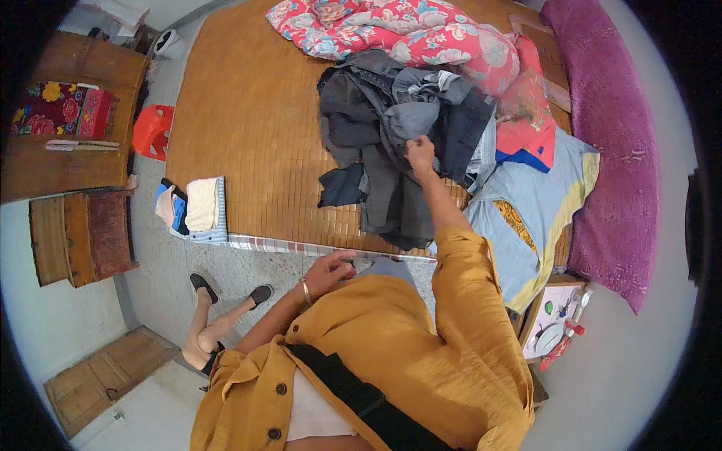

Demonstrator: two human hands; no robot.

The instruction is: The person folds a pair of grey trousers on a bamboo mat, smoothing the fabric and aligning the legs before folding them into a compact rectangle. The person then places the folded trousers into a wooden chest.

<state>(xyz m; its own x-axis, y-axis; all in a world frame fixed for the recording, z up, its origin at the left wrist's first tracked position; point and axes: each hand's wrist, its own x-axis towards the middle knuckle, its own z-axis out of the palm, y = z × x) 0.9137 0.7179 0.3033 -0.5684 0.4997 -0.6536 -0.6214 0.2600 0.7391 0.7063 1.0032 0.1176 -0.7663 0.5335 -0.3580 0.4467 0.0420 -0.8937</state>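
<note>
We see the right hand (420,154) reaching far over the bamboo mat (248,128), fingers clamped on the grey clothes pile (391,128) heaped around them; the left hand (329,272), fingers curled, rests at the mat's near edge.

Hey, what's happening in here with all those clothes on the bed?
A person in a mustard-yellow jacket leans over a bed covered with a woven bamboo mat. Their right hand grips a piece from the heap of dark grey clothes piled in the middle of the mat. Their left hand rests near the bed's front edge, holding nothing that I can make out. A red floral quilt lies bunched behind the heap, and a small stack of folded pale cloths sits at the mat's left corner.
</note>
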